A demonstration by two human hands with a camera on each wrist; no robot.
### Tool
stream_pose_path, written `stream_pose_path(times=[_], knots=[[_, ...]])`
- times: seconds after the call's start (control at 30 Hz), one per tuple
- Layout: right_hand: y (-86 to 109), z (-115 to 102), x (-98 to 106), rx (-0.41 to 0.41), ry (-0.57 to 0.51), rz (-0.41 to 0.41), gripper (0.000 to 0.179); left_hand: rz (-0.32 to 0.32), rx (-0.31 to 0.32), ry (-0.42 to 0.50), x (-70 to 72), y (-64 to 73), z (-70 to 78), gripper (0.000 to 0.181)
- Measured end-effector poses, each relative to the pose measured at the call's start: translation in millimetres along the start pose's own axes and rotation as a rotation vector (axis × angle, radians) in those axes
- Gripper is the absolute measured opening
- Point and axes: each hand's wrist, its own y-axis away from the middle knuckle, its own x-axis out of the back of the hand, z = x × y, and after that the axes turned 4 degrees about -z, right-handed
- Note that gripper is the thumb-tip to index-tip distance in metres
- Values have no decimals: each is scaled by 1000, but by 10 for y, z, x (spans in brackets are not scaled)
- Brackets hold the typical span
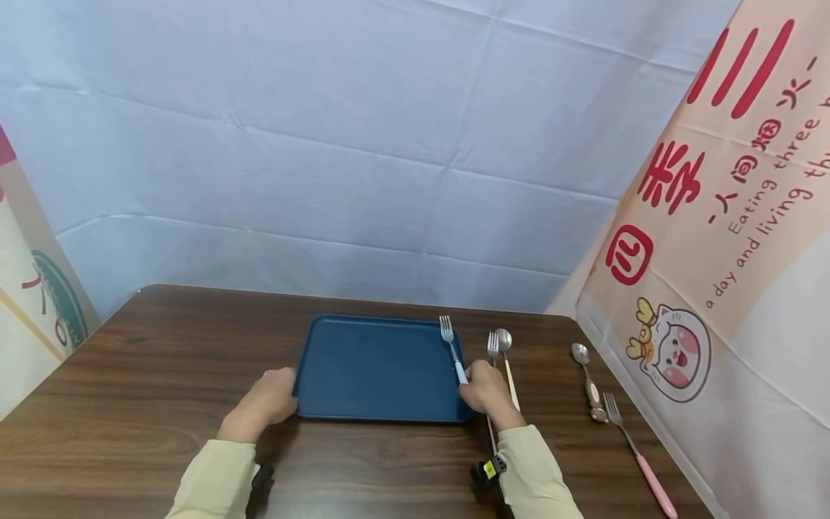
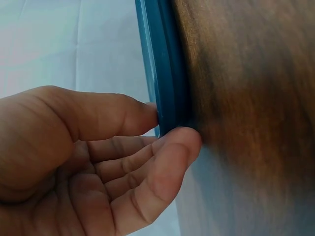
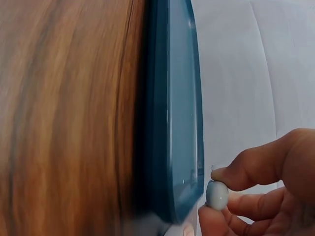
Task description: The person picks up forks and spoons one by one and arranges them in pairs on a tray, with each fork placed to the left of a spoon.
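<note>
A dark blue rectangular tray (image 1: 382, 367) lies on the wooden table. My left hand (image 1: 269, 400) is at its left edge. In the left wrist view, the thumb presses the tray's rim (image 2: 165, 73) and a fingertip sits against its underside. At the right edge, my right hand (image 1: 486, 389) pinches a fork (image 1: 447, 333) by its pale blue handle. The tines point away from me over the tray's far right corner. The right wrist view shows the rounded handle end (image 3: 217, 195) between thumb and finger, beside the tray's corner.
Just right of the right hand lie another fork (image 1: 493, 344) and a spoon (image 1: 504, 339), partly hidden by the arm. Farther right are a spoon with an ornate handle (image 1: 592, 393) and a pink-handled fork (image 1: 648, 476). A pale cloth (image 1: 357, 180) hangs behind the table.
</note>
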Motion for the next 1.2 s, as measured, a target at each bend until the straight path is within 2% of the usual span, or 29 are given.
stream_pose_path(times=[0.1,0.27,0.47,0.6,0.9,1.2], knots=[[-5,-47,-38,16,-3,-4,31,-4,2,6,-7,1,4,27],[-33,-116,-105,14,-8,-3,24,-11,10,13,-22,-6,-6,26],[-46,-216,-181,6,-35,-28,27,-21,3,11,-19,-2,-14,31],[-55,-275,-233,29,-36,-31,27,-23,4,15,-8,9,-6,31],[-73,-439,-328,31,-54,-83,32,-23,11,13,1,5,1,30],[-83,-588,-436,73,-117,-97,38,-43,44,80,11,18,-8,21]])
